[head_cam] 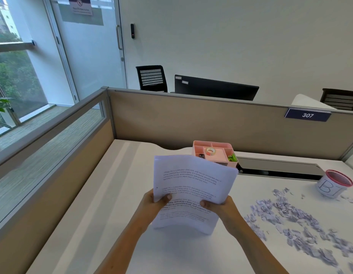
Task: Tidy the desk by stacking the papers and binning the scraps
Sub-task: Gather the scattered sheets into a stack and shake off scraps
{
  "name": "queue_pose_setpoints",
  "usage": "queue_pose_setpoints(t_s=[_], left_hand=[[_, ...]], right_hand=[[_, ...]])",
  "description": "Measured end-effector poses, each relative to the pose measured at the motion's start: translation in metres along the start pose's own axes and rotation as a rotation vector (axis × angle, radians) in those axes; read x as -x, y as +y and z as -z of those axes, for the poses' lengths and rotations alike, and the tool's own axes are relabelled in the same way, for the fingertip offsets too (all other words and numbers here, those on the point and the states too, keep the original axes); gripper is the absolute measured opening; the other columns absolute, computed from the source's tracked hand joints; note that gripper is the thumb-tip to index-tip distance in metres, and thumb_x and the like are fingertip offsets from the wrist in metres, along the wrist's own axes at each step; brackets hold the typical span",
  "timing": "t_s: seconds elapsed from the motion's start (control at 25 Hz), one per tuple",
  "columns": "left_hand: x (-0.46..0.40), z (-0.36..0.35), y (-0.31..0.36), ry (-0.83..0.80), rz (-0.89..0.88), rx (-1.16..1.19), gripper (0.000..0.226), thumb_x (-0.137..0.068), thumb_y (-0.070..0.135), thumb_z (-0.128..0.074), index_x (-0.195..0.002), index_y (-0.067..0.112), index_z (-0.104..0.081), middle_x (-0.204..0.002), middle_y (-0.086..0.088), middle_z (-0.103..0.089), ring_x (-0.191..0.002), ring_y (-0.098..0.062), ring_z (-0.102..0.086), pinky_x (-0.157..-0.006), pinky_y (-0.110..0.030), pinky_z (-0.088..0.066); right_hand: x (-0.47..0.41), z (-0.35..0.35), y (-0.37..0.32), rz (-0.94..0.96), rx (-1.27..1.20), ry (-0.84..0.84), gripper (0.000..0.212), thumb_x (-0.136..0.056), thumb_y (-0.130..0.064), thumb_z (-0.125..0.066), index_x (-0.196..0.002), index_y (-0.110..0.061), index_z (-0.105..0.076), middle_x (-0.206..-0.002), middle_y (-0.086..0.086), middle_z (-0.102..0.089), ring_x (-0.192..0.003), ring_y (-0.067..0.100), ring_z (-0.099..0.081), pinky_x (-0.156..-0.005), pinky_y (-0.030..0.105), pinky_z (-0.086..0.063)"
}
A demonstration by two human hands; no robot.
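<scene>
A stack of printed white papers [193, 180] stands upright over the middle of the white desk [104, 204], its bottom edge down near the surface. My left hand [153, 204] grips the stack's left side and my right hand [221, 209] grips its right side, thumbs on the front sheet. Several torn paper scraps [294, 220] lie scattered across the desk to the right. A small white bin [332, 184] with a red mesh rim and letters on its side stands at the far right, beyond the scraps.
A pink desk organiser [215, 153] with tape and green clips sits behind the papers. A dark cable slot [278, 169] runs along the back of the desk. Beige partition walls [191, 119] close off the back and left sides.
</scene>
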State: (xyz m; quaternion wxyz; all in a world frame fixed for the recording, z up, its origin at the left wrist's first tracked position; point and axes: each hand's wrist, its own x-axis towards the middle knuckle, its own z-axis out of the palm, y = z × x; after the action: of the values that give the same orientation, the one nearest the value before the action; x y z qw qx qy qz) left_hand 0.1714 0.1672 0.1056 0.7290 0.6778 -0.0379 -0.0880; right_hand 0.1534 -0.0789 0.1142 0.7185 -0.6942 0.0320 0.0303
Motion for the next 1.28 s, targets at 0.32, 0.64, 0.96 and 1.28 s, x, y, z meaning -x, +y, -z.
queue_pose_setpoints(t_s=[0.32,0.64,0.96,1.28], left_hand=[[0.002,0.004,0.011,0.023,-0.035,-0.007,0.046,-0.071,0.038,-0.078,-0.113,0.026,-0.064,-0.107,0.004,-0.073,-0.096,-0.017,-0.07,-0.08,-0.037,-0.058],[0.007,0.002,0.003,0.122,-0.011,-0.181,0.043,-0.08,0.035,-0.073,-0.119,0.03,-0.056,-0.115,0.005,-0.068,-0.108,-0.022,-0.064,-0.093,-0.048,-0.052],[-0.009,0.021,0.127,0.123,-0.462,-1.09,0.079,-0.072,0.049,-0.073,-0.14,0.039,-0.032,-0.146,0.015,-0.037,-0.141,-0.011,-0.022,-0.109,-0.043,-0.021],[0.002,0.042,0.099,-0.13,0.002,-0.55,0.032,-0.078,0.048,-0.068,-0.095,0.022,-0.071,-0.093,0.001,-0.074,-0.084,-0.023,-0.07,-0.082,-0.039,-0.054]], right_hand=[[-0.009,-0.005,-0.008,0.021,0.034,0.015,0.042,-0.056,-0.021,-0.09,-0.095,-0.02,-0.074,-0.095,0.002,-0.076,-0.084,0.018,-0.072,-0.067,0.029,-0.058],[-0.002,-0.001,0.008,-0.007,0.156,0.105,0.022,-0.072,-0.014,-0.082,-0.092,-0.016,-0.074,-0.09,0.003,-0.076,-0.088,0.025,-0.071,-0.07,0.03,-0.058],[-0.015,0.01,-0.08,0.031,0.733,-0.194,0.011,-0.078,-0.013,-0.076,-0.086,-0.018,-0.071,-0.086,-0.002,-0.07,-0.081,0.02,-0.064,-0.065,0.024,-0.049],[-0.015,0.013,-0.123,0.129,0.916,-0.227,0.014,-0.072,-0.036,-0.08,-0.072,-0.027,-0.069,-0.071,-0.01,-0.072,-0.066,0.008,-0.07,-0.053,0.016,-0.048]])
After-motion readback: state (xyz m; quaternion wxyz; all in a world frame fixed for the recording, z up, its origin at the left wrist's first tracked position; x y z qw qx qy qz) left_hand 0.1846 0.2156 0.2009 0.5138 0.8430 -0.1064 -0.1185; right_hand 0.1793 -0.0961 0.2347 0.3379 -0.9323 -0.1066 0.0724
